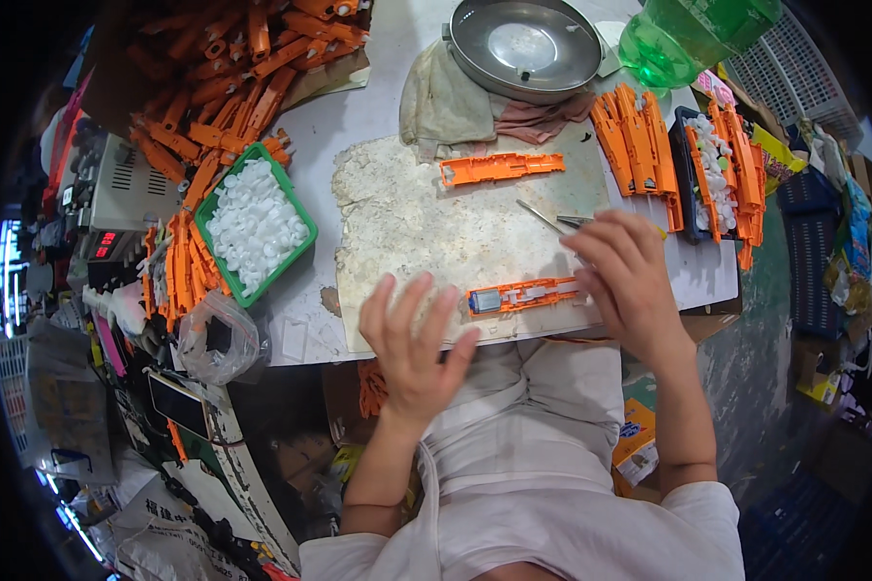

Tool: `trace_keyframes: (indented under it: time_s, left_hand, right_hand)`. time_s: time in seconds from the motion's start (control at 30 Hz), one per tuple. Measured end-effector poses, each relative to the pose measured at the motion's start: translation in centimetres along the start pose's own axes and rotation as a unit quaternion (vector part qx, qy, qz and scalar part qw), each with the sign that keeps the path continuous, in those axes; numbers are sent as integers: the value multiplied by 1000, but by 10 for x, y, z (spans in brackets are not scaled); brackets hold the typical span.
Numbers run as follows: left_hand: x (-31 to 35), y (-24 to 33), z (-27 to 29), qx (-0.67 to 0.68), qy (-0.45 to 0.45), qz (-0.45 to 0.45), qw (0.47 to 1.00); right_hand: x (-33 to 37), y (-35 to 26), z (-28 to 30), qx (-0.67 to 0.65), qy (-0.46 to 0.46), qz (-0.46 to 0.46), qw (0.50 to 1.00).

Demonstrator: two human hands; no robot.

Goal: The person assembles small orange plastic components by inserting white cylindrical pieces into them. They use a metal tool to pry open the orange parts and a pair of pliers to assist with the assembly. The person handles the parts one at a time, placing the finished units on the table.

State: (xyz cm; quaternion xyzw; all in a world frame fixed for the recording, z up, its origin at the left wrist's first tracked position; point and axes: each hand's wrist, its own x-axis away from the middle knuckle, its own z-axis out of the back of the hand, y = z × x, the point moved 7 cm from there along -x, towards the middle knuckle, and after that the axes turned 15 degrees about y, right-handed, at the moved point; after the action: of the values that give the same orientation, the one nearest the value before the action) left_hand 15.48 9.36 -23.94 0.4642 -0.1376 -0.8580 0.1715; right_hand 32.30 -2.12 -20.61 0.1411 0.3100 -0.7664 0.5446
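Observation:
A long orange plastic shell (523, 296) with a grey-blue block and white parts inside lies near the front edge of the worn board (388, 228). My left hand (412, 349) hovers left of this shell, its fingers spread and holding nothing. Over the shell's right end is my right hand (630, 281), fingers apart and slightly bent; whether it touches the shell cannot be seen. Slim pointed metal tools (541, 215) lie beyond the right fingers, partly covered by them. Farther back on the board rests another orange shell (502, 169), without the white parts.
Left stands a green tray (306, 242) of small white pieces, beside a large heap of orange shells (233, 82). A metal pan (523, 48) sits on cloths at the back. More orange shells (639, 145), a dark bin (688, 174) and a green bottle (688, 44) are right.

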Motion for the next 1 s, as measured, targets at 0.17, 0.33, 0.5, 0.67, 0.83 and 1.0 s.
trace_keyframes:
  time_s: [0.17,0.33,0.5,0.67,0.83,1.0]
  left_hand:
    - [-16,-5,-7,18,-2,31,999]
    - [-14,-6,-8,11,-4,47,999]
    - [-15,-6,-8,12,0,44,999]
    - [-15,-6,-6,24,-13,45,999]
    - [-15,-5,-7,24,-20,39,999]
    - [-14,-6,-8,27,-15,47,998]
  right_hand:
    - [-45,7,-21,14,55,30,998]
    - [-67,8,-60,52,26,85,995]
    - [-74,19,-62,5,57,68,996]
    - [-56,25,-19,-294,89,-204,930]
    - [-11,14,4,-331,-45,-330,883]
    - [1,-4,10,-235,-74,-189,950]
